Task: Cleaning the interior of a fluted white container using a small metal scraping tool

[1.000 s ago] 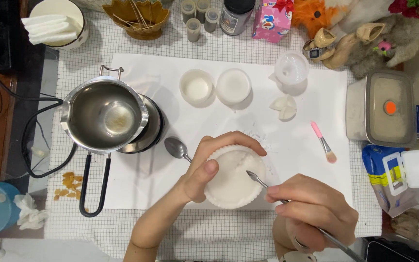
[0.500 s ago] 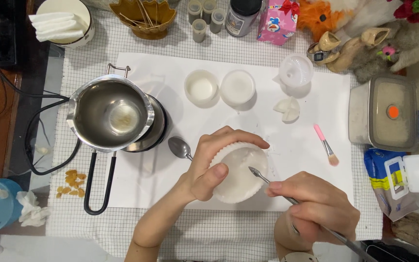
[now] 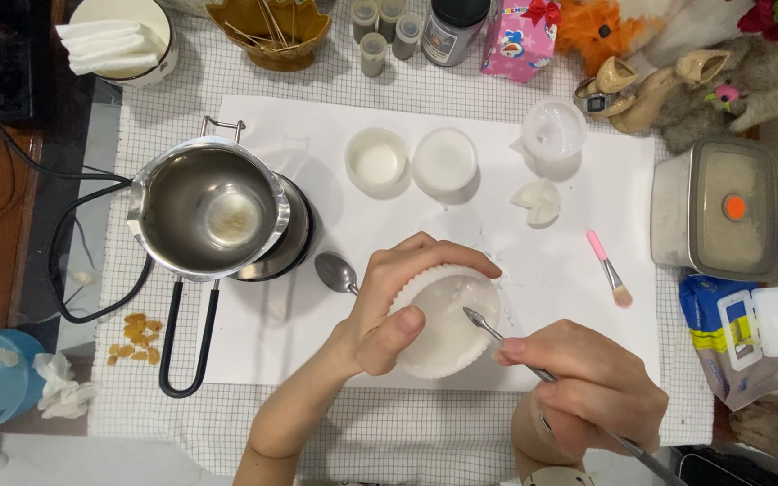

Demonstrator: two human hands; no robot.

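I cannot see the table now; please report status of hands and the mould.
Left hand grips white fluted mould. Right hand holds metal spatula tool, tip on mould's surface. Spoon beside left hand, not blocking.

White fluted mould [image 3: 447, 328] on white sheet, thin metal tool [image 3: 533, 364] tip inside

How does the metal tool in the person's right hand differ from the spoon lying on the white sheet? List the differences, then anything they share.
The metal tool is thin with a small pointed tip; the spoon has a broad rounded bowl. The tool is gripped by the right hand, its tip over the white mould; the spoon lies unheld on the sheet, partly hidden by the left hand, which holds the mould. Both look like shiny metal.
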